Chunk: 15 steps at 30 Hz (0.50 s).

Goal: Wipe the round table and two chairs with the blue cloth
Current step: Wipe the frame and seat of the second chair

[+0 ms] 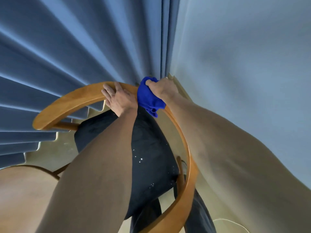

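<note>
The right hand point(162, 89) grips a bunched bright blue cloth point(149, 97) against the curved wooden backrest rail point(70, 100) of a chair with a dark padded seat point(151, 148). The left hand point(117, 98) lies flat on the rail, beside pleated blue-grey curtains point(67, 47).

The light was soft, dim and bluish, with no glare and only faint shadows on the wall point(244, 64). Wide-angle distortion fanned the curtain point(58, 56) folds out from the centre toward 9 and 11 o'clock and swelled both forearms at 5 and 7 o'clock. The whole frame looked slightly soft, and the table point(21, 190) at 8 o'clock was blurred.
</note>
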Each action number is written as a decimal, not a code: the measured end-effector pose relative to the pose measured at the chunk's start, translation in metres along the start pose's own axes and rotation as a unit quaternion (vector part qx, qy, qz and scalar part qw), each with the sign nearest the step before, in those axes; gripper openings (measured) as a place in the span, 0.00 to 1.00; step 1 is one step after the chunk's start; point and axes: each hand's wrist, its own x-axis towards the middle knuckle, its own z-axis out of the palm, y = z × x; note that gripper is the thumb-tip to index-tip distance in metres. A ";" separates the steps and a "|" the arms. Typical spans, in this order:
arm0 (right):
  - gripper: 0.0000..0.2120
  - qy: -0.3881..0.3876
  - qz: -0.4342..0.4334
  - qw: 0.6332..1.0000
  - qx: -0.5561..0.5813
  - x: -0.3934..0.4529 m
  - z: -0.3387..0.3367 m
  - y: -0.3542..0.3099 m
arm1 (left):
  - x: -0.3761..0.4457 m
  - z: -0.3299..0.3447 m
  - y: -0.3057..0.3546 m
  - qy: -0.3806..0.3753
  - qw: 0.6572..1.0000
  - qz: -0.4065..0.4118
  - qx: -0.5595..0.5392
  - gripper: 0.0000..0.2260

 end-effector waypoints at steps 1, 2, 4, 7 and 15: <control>0.22 -0.007 -0.006 1.000 0.005 -0.004 -0.002 0.002 | -0.008 0.001 0.003 -0.007 1.000 0.003 0.001 0.22; 0.22 -0.016 -0.005 1.000 0.014 -0.007 -0.004 0.003 | -0.016 0.003 0.004 -0.012 1.000 0.008 0.001 0.21; 0.23 -0.026 0.008 0.998 0.059 -0.014 -0.010 0.011 | -0.029 0.007 0.007 -0.017 1.000 0.025 0.001 0.20; 0.23 -0.025 0.033 0.991 0.126 -0.025 -0.020 0.028 | -0.043 0.012 0.007 -0.021 0.999 0.039 -0.001 0.18; 0.20 -0.010 0.138 0.918 0.371 -0.083 -0.037 0.100 | -0.096 0.034 0.004 -0.031 0.994 0.095 -0.052 0.23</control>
